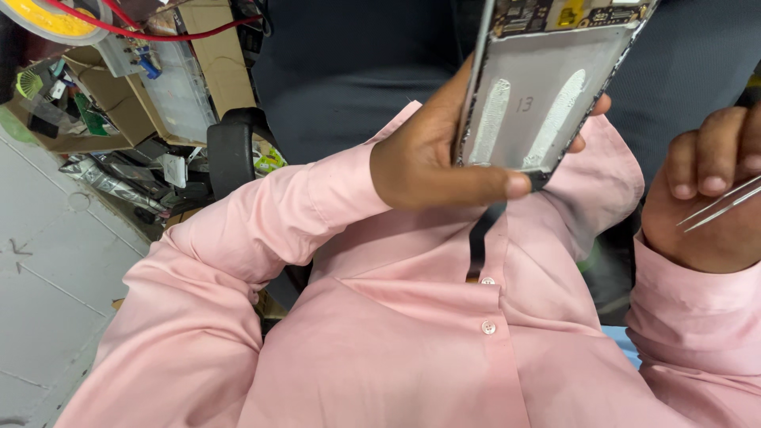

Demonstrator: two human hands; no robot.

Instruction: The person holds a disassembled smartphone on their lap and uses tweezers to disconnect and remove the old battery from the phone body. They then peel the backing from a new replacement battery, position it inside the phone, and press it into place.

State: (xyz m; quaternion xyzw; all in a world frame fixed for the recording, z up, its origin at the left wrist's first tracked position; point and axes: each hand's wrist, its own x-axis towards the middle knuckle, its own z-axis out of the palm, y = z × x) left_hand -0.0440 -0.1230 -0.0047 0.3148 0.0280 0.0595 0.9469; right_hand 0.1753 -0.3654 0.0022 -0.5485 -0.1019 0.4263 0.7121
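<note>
My left hand [432, 162] grips an opened phone body [547, 87] by its lower edge, held up over my lap. Its bare metal back plate faces me, with two pale adhesive strips and a circuit board at the top. A thin black flex ribbon [478, 242] hangs down from the phone's bottom corner. At the right edge, my right hand [709, 190] holds metal tweezers [721, 204], tips pointing left, a short way from the phone. Both arms are in pink shirt sleeves.
A black chair armrest [230, 150] stands to the left. Beyond it lie cardboard boxes [202, 63], clear plastic parts trays [170, 79], red wires [158, 32] and a yellow tape roll [51, 17]. Grey floor tiles [47, 269] fill the lower left.
</note>
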